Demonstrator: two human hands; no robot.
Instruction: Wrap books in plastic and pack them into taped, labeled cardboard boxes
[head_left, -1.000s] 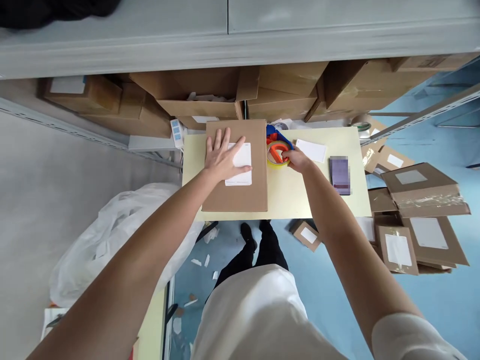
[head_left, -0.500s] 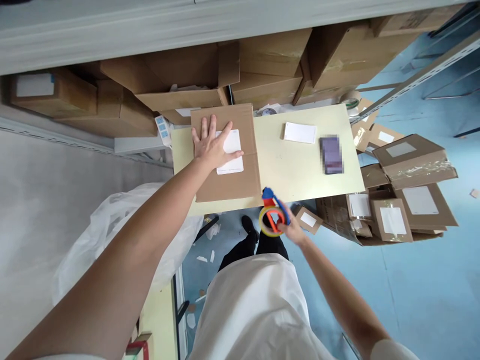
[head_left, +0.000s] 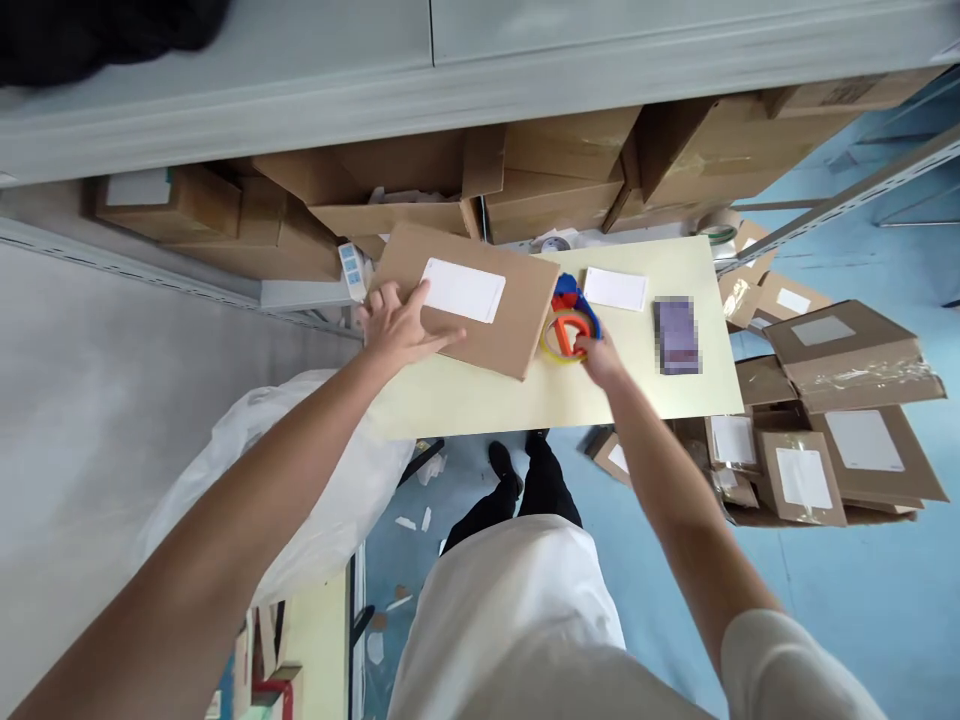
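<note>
A flat cardboard box (head_left: 480,345) with a white label (head_left: 465,290) sits slanted on the left part of the pale yellow table (head_left: 675,395). My left hand (head_left: 394,325) rests on its lower left corner, fingers spread, thumb pointing right across the cardboard. Beside the box's right edge, my right hand (head_left: 600,358) grips a red and blue tape dispenser (head_left: 566,300) loaded with a yellow-rimmed tape roll. The dispenser is held over the table. Whether it touches the box I cannot tell.
A stack of white labels (head_left: 615,288) and a blurred purple item (head_left: 677,335) lie to the right. Cardboard boxes (head_left: 555,205) line the shelf behind. Labelled parcels (head_left: 806,475) are piled at right. A white plastic bag (head_left: 300,500) hangs at left, with paper scraps (head_left: 405,523) on the floor.
The box has turned clockwise. My left hand has slid from its middle to the lower left corner. My right hand has raised the tape dispenser from the table's front edge to beside the box.
</note>
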